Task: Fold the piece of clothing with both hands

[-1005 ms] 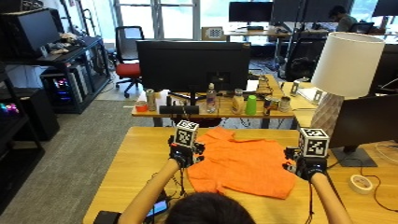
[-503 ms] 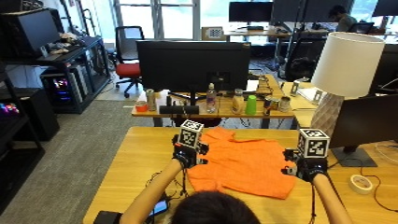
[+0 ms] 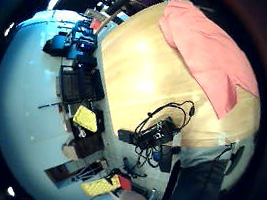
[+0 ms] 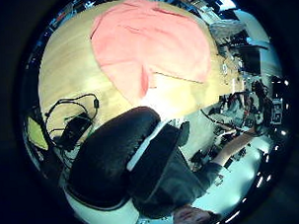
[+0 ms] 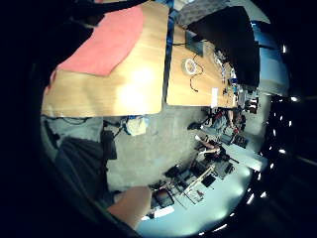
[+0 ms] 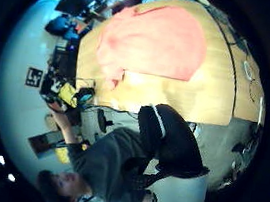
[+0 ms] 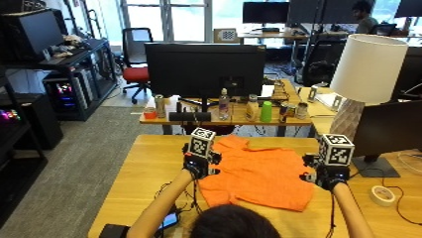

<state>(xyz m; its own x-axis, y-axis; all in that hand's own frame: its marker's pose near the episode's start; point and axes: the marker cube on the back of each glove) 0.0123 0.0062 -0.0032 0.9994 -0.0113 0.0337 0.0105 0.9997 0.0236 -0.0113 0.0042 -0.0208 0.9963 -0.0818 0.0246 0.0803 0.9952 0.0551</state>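
Observation:
An orange shirt (image 7: 260, 173) lies spread flat on the wooden table (image 7: 145, 163), collar end toward the far edge. My left hand (image 7: 198, 167) hovers at the shirt's left edge and my right hand (image 7: 324, 177) at its right edge. Both are raised above the table. The palm views look down on the shirt (image 3: 206, 50) (image 4: 152, 43) (image 5: 106, 42) (image 6: 153, 43) from a distance, with no cloth and no fingers close to the cameras. Neither hand holds anything.
A black monitor (image 7: 204, 62) and several bottles (image 7: 267, 111) stand on the desk beyond. A white lamp (image 7: 366, 74) and another screen (image 7: 389, 131) are at the right, with a tape roll (image 7: 382, 195) near them. Cables and a phone (image 7: 168, 220) lie at the near left.
My left hand has edged slightly right toward the shirt. The right hand and the shirt have stayed about where they were.

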